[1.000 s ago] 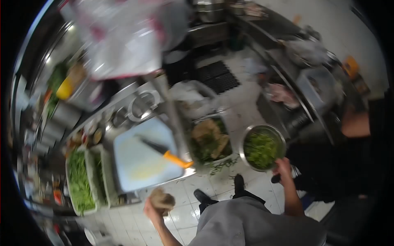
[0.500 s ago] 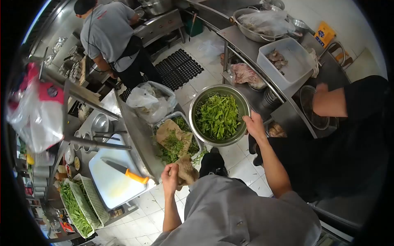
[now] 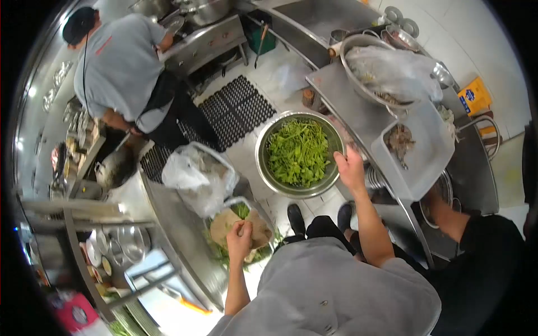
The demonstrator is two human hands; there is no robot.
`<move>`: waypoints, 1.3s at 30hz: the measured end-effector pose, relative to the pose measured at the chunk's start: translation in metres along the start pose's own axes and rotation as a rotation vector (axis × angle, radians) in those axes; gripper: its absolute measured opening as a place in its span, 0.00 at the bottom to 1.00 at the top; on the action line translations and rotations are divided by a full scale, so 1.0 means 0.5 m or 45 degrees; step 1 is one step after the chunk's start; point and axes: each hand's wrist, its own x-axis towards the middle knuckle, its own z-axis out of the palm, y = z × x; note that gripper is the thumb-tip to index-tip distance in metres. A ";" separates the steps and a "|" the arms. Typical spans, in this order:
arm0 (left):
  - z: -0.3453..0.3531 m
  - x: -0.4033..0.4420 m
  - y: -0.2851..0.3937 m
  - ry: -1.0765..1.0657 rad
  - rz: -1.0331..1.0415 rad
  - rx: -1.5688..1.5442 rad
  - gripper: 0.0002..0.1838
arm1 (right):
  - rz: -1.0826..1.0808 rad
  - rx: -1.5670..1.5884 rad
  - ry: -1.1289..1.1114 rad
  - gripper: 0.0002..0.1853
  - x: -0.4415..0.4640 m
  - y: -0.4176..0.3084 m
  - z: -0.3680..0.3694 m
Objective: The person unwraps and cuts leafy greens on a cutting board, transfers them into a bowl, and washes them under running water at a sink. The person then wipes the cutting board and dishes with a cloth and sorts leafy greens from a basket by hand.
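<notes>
gripping the rim of a steel bowl [image 3: 302,192], the right hand [image 3: 350,169] holds it out over the tiled floor, thumb laid on the edge and the other fingers out of sight underneath. the bowl is filled with cut leafy greens [image 3: 300,151], heaped loosely toward the middle, stems and leaves mixed. the left hand [image 3: 240,241] is closed, fingertips pinched on a brown crumpled piece [image 3: 259,229]; where that piece ends and the brown stuff behind it begins is hard to make out. this hand is above a tub of leafy scraps [image 3: 241,210], to the left of the bowl and well apart from it. just beyond the tub is a bin lined with a whitish plastic bag [image 3: 193,179].

to the right, a metal tabletop [image 3: 336,84] carries a translucent plastic box [image 3: 426,173] with a few brownish pieces [image 3: 399,143] in it, and next to the box a wide metal pan [image 3: 352,73] partly covered by a clear bag [image 3: 395,67]. a co-worker's arm [image 3: 448,218] reaches in below the box; what its hand is doing is hidden. at the upper left another co-worker [image 3: 126,61] in a grey shirt bends over the equipment, beside a black perforated mat [image 3: 238,109]. at the lower left, partly behind a rack's bars, a knife with an orange handle [image 3: 194,306] lies on a white cutting board [image 3: 175,322].
</notes>
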 end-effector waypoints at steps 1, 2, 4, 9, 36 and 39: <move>0.011 0.056 0.034 -0.004 0.062 0.024 0.15 | -0.069 0.001 0.056 0.08 0.038 0.024 0.007; 0.011 0.095 0.061 -0.015 0.125 0.043 0.15 | -0.060 -0.004 0.106 0.10 0.049 0.015 0.011; 0.023 0.189 0.176 -0.029 0.138 0.030 0.15 | -0.024 -0.002 0.185 0.13 0.112 0.018 0.024; 0.058 0.483 0.258 0.014 0.363 0.237 0.14 | 0.372 0.362 0.078 0.10 0.260 0.073 0.110; -0.076 1.512 0.061 -0.132 -0.169 0.780 0.33 | 1.220 -0.224 0.344 0.27 1.534 0.392 0.229; -0.073 1.751 0.217 0.030 0.108 0.627 0.21 | 0.838 -0.939 0.511 0.35 1.578 0.362 0.239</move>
